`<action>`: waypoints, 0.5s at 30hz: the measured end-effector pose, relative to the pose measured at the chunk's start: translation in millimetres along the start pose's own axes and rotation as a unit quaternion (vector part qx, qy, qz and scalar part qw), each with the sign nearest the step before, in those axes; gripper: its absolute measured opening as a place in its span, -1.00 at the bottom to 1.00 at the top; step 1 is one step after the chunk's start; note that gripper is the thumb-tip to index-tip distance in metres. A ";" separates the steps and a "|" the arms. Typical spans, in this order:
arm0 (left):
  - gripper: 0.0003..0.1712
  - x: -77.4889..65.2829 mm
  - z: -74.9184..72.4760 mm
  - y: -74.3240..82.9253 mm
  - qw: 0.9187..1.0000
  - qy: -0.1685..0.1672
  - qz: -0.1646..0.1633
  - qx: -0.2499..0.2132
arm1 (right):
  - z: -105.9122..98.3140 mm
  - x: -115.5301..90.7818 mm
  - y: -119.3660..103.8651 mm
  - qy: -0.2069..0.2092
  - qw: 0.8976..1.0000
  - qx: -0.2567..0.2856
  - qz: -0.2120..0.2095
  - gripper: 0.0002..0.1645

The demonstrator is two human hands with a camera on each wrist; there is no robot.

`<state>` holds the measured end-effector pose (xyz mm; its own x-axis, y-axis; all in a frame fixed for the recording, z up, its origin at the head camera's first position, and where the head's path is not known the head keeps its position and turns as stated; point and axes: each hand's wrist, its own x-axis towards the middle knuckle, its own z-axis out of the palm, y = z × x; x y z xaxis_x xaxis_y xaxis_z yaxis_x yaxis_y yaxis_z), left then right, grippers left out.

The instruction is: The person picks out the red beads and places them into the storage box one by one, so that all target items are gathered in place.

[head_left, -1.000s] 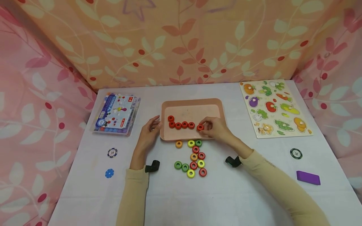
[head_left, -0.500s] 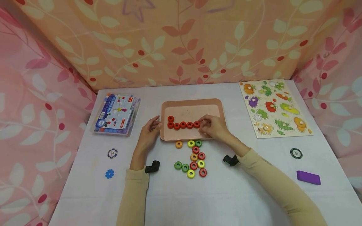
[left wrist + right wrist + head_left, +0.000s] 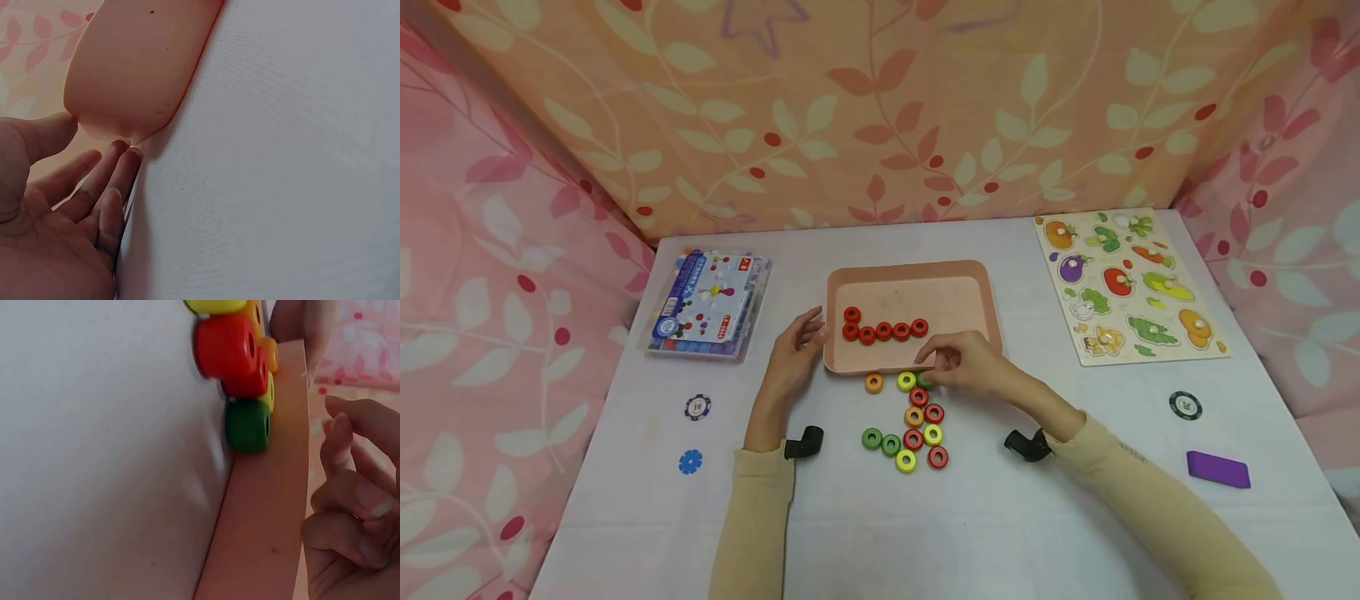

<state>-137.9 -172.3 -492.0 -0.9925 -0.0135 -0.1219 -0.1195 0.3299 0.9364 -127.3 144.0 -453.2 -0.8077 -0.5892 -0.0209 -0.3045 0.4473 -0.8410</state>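
Observation:
Inside the pink tray (image 3: 940,293), several red ring beads (image 3: 883,332) form a bent row. My left hand (image 3: 795,352) stays at the tray's left end; in the left wrist view its thumb (image 3: 53,134) meets the rim and its fingers are loosely bent beneath. My right hand (image 3: 973,364) hovers over the tray's front right edge, partly covering a green ring bead (image 3: 924,380). In the right wrist view, the bent fingers (image 3: 350,490) hold nothing and the green bead (image 3: 247,426) sits apart from them, against the tray's outer wall (image 3: 262,512).
More ring beads in red, yellow (image 3: 906,461), orange and green lie loose before the tray. A clear box (image 3: 707,304) stands back left, a vegetable puzzle board (image 3: 1131,292) back right. Poker chips (image 3: 697,407), a blue disc (image 3: 690,462) and a purple block (image 3: 1218,469) lie at the sides.
My right hand slid a red bead left against the row in the tray, let it go, then moved toward me over the front edge. The left hand has kept its place.

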 end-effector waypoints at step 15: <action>-0.44 1.1 -0.5 -2.9 1.000 0.003 0.000 -0.002 | 22.7 -16.2 1.4 -0.040 0.997 -0.063 0.034 -0.76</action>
<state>-138.7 -173.7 -494.7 -0.9925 -0.0187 -0.1204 -0.1199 0.3265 0.9376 -103.2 138.9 -466.3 -0.7876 -0.6041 -0.1215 -0.3160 0.5652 -0.7621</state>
